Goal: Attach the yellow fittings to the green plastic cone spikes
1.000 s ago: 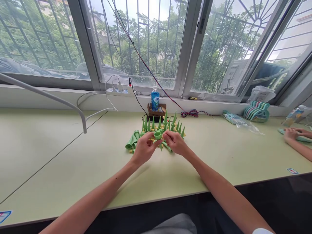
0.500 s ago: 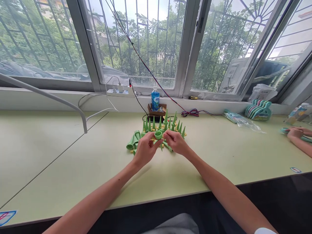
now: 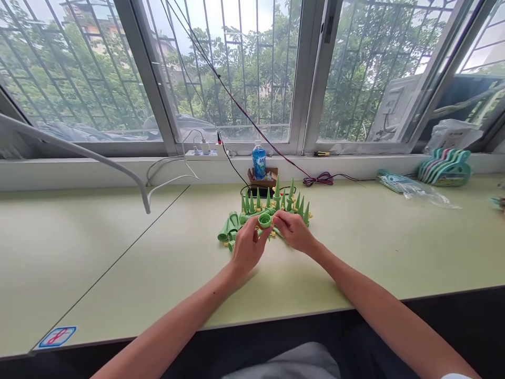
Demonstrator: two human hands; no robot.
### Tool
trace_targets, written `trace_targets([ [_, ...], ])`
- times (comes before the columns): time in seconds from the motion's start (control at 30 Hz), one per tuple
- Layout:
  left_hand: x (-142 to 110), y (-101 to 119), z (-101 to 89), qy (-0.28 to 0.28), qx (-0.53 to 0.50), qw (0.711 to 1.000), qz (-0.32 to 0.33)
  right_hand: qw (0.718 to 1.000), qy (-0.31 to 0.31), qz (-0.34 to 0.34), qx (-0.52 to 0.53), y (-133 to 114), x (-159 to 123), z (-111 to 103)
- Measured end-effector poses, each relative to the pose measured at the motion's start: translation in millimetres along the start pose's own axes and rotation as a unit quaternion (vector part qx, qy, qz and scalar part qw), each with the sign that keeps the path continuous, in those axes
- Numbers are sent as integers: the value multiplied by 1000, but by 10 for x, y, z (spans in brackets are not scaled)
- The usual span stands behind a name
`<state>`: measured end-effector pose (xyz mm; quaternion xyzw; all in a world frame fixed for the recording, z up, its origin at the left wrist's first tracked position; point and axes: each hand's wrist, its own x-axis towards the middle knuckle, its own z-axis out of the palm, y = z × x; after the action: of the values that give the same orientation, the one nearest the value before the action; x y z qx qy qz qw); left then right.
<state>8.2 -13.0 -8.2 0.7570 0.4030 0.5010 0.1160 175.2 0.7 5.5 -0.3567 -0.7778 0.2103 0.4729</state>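
Observation:
Between the fingers and thumb of my left hand is a green plastic plant watering spike, its round, hollow end facing up toward me. Close on its right side, my right hand is closed in a pinch on a small yellow valve at the spike's side; the fingertips cover most of it. Behind my hands, several green spikes with yellow valves stand point up in a cluster. Hollow green cones lie on their sides left of my left hand.
Beyond the cluster, a blue bottle stands in a small brown box. Bundled cable lies along the wall. Teal hangers and plastic-wrapped items are at the back right. A grey tube overhangs the table's left side.
The camera has turned, so the scene sits further right, and the other person's hands have almost left the picture. My hands keep their hold, with the spike's open end tipped slightly more toward me.

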Motion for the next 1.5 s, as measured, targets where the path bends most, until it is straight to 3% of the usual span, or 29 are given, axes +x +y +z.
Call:
trace_targets([
  [0.23,-72,42,0,23,36,999,8,996,32,-71,-36,-15,-36,21],
  [0.4,-34,80,-157,22,45,997,56,987,34,-145,-63,-72,-13,8],
  [0.57,210,63,-243,41,41,993,106,978,43,-178,-105,-146,191,-69],
  [0.77,489,-70,-52,86,30,987,129,962,66,-207,-167,-30,436,-190],
  [0.87,439,-157,-6,84,34,986,141,950,72,-233,-193,67,374,-173],
  [1.07,207,-236,-57,22,54,982,181,931,108,-277,-210,124,95,-79],
  [1.3,188,-104,-2,56,-44,997,44,930,207,-219,-210,123,51,-140],
  [1.4,189,-66,30,3,-146,988,-53,939,183,-211,-203,146,49,-123],
  [1.5,187,-38,49,-45,-266,949,-161,951,128,-204,-195,141,33,-73],
])
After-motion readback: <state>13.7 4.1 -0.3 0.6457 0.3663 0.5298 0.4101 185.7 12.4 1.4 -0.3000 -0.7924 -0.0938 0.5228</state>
